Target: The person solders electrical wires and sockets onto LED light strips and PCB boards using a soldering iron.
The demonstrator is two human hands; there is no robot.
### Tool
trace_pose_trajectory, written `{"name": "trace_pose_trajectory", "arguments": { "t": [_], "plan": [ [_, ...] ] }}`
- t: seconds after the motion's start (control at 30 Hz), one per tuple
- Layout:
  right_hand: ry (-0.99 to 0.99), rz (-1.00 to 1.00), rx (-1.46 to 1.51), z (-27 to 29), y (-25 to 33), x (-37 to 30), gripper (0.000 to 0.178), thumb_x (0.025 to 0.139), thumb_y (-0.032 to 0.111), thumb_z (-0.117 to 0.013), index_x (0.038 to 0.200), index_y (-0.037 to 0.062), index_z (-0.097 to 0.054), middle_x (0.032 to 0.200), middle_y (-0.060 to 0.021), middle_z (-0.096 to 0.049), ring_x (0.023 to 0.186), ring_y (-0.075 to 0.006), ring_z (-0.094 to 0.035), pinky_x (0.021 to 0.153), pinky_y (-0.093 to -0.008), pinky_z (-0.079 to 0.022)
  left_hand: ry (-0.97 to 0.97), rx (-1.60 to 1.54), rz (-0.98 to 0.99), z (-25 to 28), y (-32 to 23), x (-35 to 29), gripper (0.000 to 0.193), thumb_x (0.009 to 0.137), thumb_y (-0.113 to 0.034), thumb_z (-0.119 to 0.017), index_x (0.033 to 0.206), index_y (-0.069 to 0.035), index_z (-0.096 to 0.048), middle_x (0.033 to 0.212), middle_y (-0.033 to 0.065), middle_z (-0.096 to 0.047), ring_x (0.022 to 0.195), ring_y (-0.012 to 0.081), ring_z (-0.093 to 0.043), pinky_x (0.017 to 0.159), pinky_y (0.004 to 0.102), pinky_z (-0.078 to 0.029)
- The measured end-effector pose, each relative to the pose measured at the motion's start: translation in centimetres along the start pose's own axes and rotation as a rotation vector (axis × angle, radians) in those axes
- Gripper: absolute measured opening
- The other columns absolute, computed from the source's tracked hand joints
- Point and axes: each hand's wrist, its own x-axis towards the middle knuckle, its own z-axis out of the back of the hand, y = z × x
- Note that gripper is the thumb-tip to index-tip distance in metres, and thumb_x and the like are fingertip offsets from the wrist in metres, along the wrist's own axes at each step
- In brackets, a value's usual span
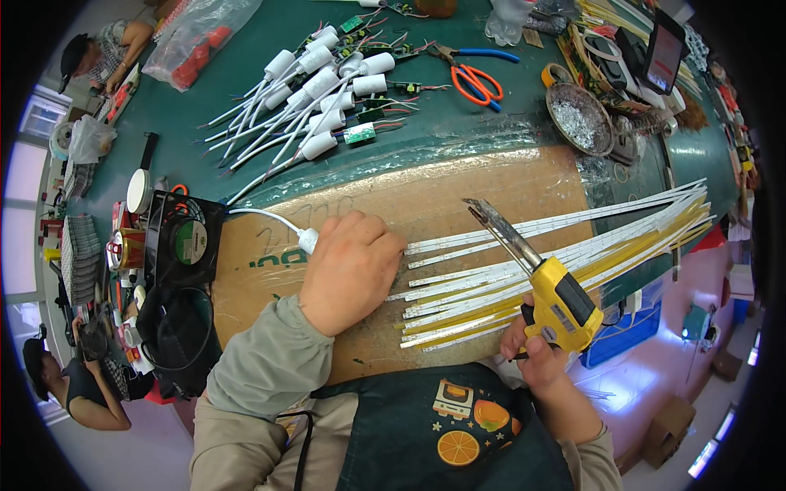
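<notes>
My left hand (352, 266) rests closed over the near board, its fingers wrapped round a white cylindrical housing (308, 240) with a white cable trailing to the left. Most of that housing is hidden under my palm. In my right hand (536, 352) is a yellow soldering gun (565, 311), gripped by its handle, its long metal tip pointing up and to the left. Beneath the tip and to the right of my left hand, several thin white and yellow LED strips (475, 286) lie fanned out on a brown cardboard sheet (393, 192).
Several white corded housings with green circuit boards (319, 90) lie piled on the green table. Beyond are orange-and-blue-handled pliers (479, 78) and a round dish of metallic scraps (580, 119). A black fan (187, 237) stands at left. Other people sit at far left.
</notes>
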Motion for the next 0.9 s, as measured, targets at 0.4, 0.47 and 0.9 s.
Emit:
{"name": "trace_pose_trajectory", "arguments": {
  "t": [0.4,0.47,0.9],
  "plan": [
    [0.002,0.022,0.024,0.1,-0.3,-0.2,0.068,0.087,0.035,-0.074,0.136,0.0010,-0.042,0.068,-0.0029,-0.047,0.057,-0.0155,-0.049,0.054,-0.0306,-0.045,-0.050,0.159,-0.025,0.4,2.7,2.0,0.010,0.078,-0.006,-0.069,0.087,-0.009,-0.067,0.086,0.0049,-0.064,0.086,0.0266,-0.059,0.078,0.0391,-0.043],
    [0.008,0.038,0.010,0.5,-0.7,-0.3,0.068,0.087,0.035,-0.074,0.136,0.0008,-0.041,0.068,-0.0031,-0.047,0.057,-0.0157,-0.049,0.054,-0.0308,-0.045,-0.051,0.240,0.003,0.4,3.7,3.6,0.009,0.080,-0.009,-0.070,0.089,-0.008,-0.069,0.088,0.0075,-0.066,0.087,0.0281,-0.061,0.078,0.0402,-0.045],
    [0.034,0.083,0.051,0.0,-0.4,-0.1,0.060,0.092,0.028,-0.068,0.136,-0.0013,-0.040,0.070,-0.0048,-0.050,0.060,-0.0145,-0.048,0.057,-0.0298,-0.044,-0.115,0.364,0.113,-0.8,6.8,10.7,0.017,0.079,-0.017,-0.072,0.093,-0.007,-0.072,0.092,0.0102,-0.067,0.093,0.0303,-0.062,0.081,0.0440,-0.049]
  ]
}}
